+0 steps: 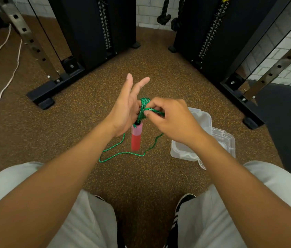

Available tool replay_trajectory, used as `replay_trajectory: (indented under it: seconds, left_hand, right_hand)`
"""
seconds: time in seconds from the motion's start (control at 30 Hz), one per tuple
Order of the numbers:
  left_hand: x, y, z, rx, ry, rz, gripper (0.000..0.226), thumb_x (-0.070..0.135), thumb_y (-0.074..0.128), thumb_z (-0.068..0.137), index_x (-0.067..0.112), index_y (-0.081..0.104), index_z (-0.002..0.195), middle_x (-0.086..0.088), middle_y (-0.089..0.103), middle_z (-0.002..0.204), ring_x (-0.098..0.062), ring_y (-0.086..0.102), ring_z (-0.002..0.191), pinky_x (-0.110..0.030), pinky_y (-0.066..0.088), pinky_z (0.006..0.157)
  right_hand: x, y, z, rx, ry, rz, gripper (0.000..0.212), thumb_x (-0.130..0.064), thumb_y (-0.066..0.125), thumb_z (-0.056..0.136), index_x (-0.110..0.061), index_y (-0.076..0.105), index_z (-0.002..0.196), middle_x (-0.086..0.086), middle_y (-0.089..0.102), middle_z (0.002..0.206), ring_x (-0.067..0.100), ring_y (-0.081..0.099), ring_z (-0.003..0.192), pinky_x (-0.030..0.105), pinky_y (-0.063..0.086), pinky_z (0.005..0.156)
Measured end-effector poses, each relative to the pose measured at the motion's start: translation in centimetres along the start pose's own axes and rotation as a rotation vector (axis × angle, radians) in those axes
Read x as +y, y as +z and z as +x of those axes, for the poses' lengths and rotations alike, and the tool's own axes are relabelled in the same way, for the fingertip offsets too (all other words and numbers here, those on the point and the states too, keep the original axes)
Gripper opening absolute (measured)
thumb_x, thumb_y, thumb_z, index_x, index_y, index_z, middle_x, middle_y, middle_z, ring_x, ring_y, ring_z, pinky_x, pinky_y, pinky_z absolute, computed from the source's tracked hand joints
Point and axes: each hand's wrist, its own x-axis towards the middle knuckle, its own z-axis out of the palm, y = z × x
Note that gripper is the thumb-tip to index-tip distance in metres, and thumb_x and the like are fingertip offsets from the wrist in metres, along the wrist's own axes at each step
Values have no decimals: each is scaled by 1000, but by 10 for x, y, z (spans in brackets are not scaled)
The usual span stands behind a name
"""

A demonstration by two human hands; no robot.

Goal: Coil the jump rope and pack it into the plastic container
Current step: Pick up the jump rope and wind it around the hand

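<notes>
A green jump rope [123, 153] is partly wound into a small coil [144, 103] between my hands. Its red and pink handle [136, 138] hangs down below the coil. My left hand [126, 108] stands upright with two fingers straight, and the coil sits against its hidden lower fingers or thumb. My right hand [169, 119] pinches a strand of the rope right beside the coil. The loose rest of the rope lies in a loop on the floor. The clear plastic container [177, 151] stands on the floor under my right wrist, partly hidden by my arm.
A clear lid [226, 140] lies by the container's right side. Black gym machine bases [51, 92] flank the brown speckled floor on the left and on the right [241, 97]. A white cord [3, 86] runs along the far left. My knees and a shoe [184, 203] fill the foreground.
</notes>
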Motion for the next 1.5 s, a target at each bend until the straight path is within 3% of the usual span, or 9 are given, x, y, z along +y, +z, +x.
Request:
replay_trajectory:
  seconds: [0.23,0.43,0.67,0.9,1.03,1.27,1.33,1.4,1.5]
  left_hand:
    - [4,12,-4,-53,2,40,75,69,0,97,33,21,160,-31,66,124,-38,67,116,-43,55,99]
    - [7,20,-9,-167,-45,45,78,69,0,97,27,18,160,-48,59,110,-40,67,91,-51,55,94]
    - [15,16,-12,-176,-75,-127,88,78,4,92,25,27,158,-27,67,94,-31,65,74,-37,57,74]
    - [25,3,-10,-60,79,-677,90,83,21,90,24,31,157,-31,58,138,-37,66,117,-47,47,106]
    - [24,1,-7,28,108,-569,81,81,21,91,38,17,160,-35,51,143,-43,56,132,-50,27,121]
    - [17,2,-1,220,106,-16,67,72,6,98,45,6,159,-29,51,143,-30,60,127,-55,30,119]
    - [9,0,1,174,79,237,72,77,2,91,48,8,158,-23,57,140,-15,67,112,-47,44,105]
    - [4,3,-1,85,55,384,81,81,0,85,48,6,158,-13,26,166,10,59,99,-30,44,82]
    - [2,12,-6,31,0,397,78,76,-3,90,42,8,160,-9,18,167,8,63,98,-23,40,93]
  right_hand:
    - [10,-17,5,31,57,5,8,-29,73,91,-22,77,93,-13,72,76,-2,62,66,14,42,68]
    - [15,-28,7,3,53,15,10,-28,75,90,-20,77,95,-15,71,81,-6,60,72,10,41,71]
    - [27,-27,8,29,125,188,8,-23,72,93,-17,77,96,-16,68,77,-8,58,67,7,41,68]
    - [20,5,5,-142,213,162,35,-20,51,105,-28,59,72,-6,65,67,10,54,56,29,39,58]
    - [12,18,2,-174,159,41,27,-26,53,104,-18,56,78,1,60,67,22,54,62,31,25,59]
    - [2,7,1,-159,71,26,19,-27,64,96,-22,63,78,0,58,58,14,49,53,15,30,57]
    - [0,-1,1,-118,81,79,16,-24,67,94,-19,70,80,0,63,59,4,52,54,11,32,58]
    - [1,-7,1,-96,97,103,14,-24,68,93,-18,73,81,-2,65,61,0,51,56,10,32,56]
    - [5,-13,2,-92,124,118,13,-26,69,91,-22,74,80,-7,59,55,5,45,52,10,31,53]
